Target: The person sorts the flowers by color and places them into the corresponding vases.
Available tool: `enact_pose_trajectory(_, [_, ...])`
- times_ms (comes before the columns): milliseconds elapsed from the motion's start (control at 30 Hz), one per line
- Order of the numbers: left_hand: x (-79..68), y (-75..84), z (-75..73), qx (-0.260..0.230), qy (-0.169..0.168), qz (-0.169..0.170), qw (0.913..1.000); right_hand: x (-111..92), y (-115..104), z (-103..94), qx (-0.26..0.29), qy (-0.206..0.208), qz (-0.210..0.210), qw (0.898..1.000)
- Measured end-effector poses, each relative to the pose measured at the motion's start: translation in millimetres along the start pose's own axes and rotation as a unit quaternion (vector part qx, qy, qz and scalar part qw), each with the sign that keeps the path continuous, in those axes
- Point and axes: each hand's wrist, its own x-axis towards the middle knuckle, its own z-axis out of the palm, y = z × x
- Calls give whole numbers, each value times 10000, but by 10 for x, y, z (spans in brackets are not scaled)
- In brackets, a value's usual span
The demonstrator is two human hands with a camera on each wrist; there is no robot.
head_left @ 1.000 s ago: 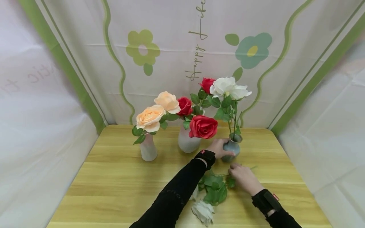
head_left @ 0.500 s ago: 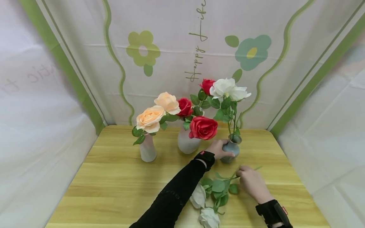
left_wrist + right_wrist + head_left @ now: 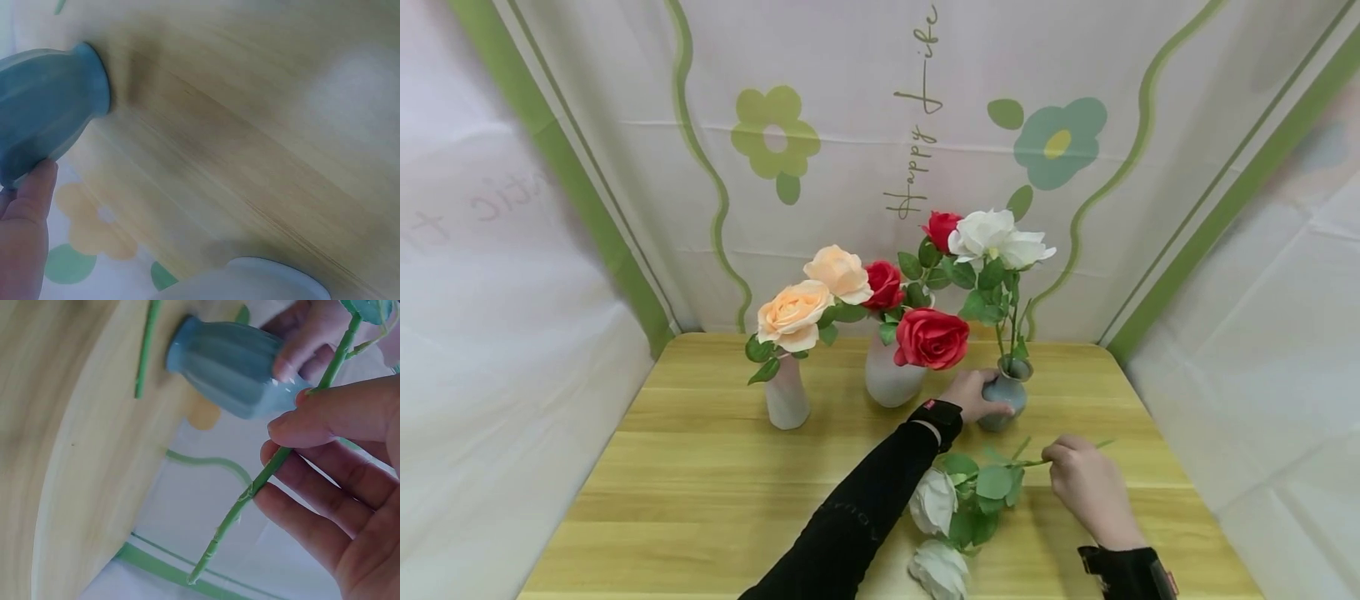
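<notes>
My left hand (image 3: pixel 967 395) grips the blue-grey ribbed vase (image 3: pixel 1006 398) by its side, thumb in front. Two white roses (image 3: pixel 992 237) stand upright in that vase. To the right and nearer, my right hand (image 3: pixel 1090 490) pinches the green stem (image 3: pixel 215 540) of a flower between thumb and fingers, the cut end sticking out past them. That stem runs left into green leaves (image 3: pixel 992 482), beside a white rose (image 3: pixel 934 502). A second white rose (image 3: pixel 940 570) lies below it near the front, and another stem (image 3: pixel 147 353) rests on the wood in the right wrist view.
A white vase (image 3: pixel 891 379) with red roses (image 3: pixel 932 338) stands left of my left hand, close to its wrist. Further left is a slim pale vase (image 3: pixel 787 398) holding peach roses (image 3: pixel 793 315). A printed curtain (image 3: pixel 850 192) rises behind the wooden table (image 3: pixel 685 467).
My right hand has moved right, drawing the stem with it, and the leaves and upper white rose have shifted right. My left hand keeps its grip on the vase.
</notes>
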Motion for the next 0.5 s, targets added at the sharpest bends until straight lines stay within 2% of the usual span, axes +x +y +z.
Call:
enact_pose_trajectory(267, [-9,-4,21,-10,-63,41,10000,-108,-81,-140,125,375,481,9981])
enact_pose_trajectory(500, [17,-18,21,-70,-50,77,9999,-263,-86,-122,399,1127,773,9898])
